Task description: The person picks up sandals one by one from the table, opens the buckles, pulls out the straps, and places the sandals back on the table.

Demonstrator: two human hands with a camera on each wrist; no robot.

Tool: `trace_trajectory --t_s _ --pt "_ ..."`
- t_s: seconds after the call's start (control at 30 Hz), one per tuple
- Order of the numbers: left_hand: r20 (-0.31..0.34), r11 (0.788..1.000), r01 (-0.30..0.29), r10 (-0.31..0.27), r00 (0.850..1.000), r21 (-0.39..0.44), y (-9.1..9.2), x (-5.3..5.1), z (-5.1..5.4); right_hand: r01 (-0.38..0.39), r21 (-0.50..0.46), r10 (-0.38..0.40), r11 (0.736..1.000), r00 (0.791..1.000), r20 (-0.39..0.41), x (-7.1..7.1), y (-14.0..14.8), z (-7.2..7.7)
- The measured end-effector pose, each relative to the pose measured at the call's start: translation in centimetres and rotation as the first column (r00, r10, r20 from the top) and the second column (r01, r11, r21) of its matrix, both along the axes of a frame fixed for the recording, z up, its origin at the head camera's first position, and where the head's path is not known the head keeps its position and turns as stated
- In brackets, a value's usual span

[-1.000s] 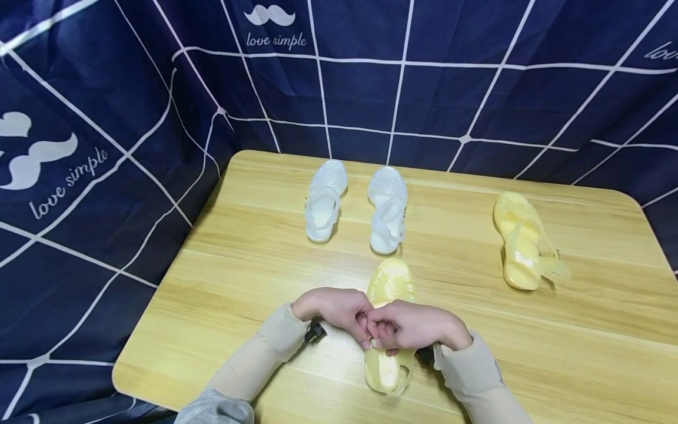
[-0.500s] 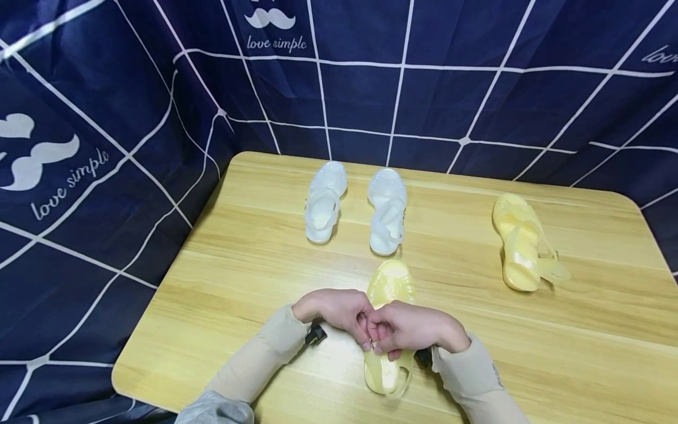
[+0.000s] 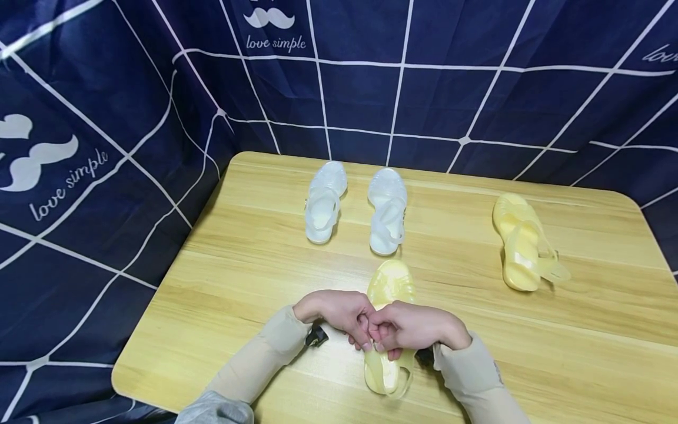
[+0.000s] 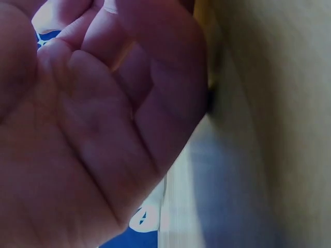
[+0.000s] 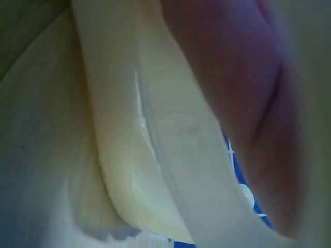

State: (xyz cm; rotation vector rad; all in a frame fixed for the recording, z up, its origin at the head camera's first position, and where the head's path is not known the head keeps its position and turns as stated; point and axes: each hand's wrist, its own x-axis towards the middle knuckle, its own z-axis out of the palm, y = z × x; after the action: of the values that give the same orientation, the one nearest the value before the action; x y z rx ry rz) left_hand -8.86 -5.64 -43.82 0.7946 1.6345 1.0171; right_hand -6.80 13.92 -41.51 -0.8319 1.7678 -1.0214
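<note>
Left hand (image 3: 340,312) shifted slightly; it and right hand (image 3: 422,325), fingers curled, pinch strap (image 3: 374,368) of glossy pale-yellow sandal (image 3: 392,285).

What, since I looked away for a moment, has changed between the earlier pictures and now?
Only a small finger shift: more of the left hand's fingers now shows beside its thumb, at the near yellow sandal. The right hand stayed there too; nothing was visibly let go. The far yellow sandal and white sandals lie as before.
</note>
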Motion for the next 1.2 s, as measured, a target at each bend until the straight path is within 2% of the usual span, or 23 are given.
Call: trace_trajectory --t_s 0.13,0.33,0.5,0.73,0.93,1.2 --pt "-0.027 1.000 0.013 -0.013 1.000 0.009 0.02 -0.08 0.16 -0.022 -0.035 0.023 0.999 1.000 0.017 -0.22 0.11 -0.21" --pt "-0.027 1.000 0.012 -0.012 1.000 0.006 0.02 -0.10 0.30 -0.046 -0.066 0.049 0.997 0.998 0.046 -0.50 0.32 -0.33" --pt "-0.027 1.000 0.006 -0.006 1.000 0.006 -0.07 -0.08 0.25 -0.024 -0.058 0.028 0.998 0.997 0.069 -0.32 0.13 -0.11" --pt "-0.025 1.000 0.016 -0.016 1.000 0.010 -0.20 -0.11 0.04 -0.007 -0.045 0.009 0.999 0.999 0.033 -0.07 -0.20 -0.06" --pt "-0.025 1.000 0.022 -0.022 0.999 0.008 -0.22 -0.17 -0.06 0.016 -0.022 -0.015 1.000 0.998 0.063 -0.13 -0.19 -0.18" --pt "-0.021 1.000 0.012 -0.012 1.000 -0.009 -0.18 -0.17 0.02 -0.003 -0.036 0.006 0.999 0.998 0.065 -0.43 0.09 -0.32"
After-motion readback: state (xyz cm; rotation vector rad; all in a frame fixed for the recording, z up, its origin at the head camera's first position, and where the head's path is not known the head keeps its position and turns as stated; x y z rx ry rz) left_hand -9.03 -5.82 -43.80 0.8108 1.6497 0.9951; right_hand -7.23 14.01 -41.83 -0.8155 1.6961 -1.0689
